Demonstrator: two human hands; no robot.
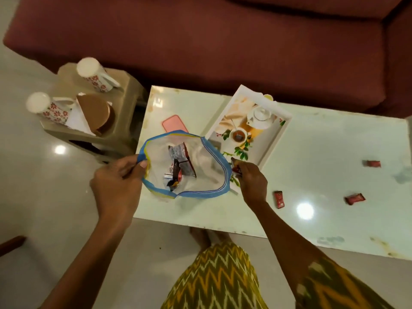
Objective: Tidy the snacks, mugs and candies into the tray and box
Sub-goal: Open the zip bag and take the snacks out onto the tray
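A clear zip bag with a blue rim gapes open over the table's left part, with a few dark snack packets inside. My left hand pinches the bag's left rim. My right hand holds a red candy at the bag's right rim. Three red candies lie loose on the table: one just right of my right hand, one farther right, one at the far right. A white tray with a teapot picture sits behind the bag.
A pink phone lies on the white table behind the bag. Left of the table a beige stool carries two flowered mugs and a brown round box. A maroon sofa stands behind.
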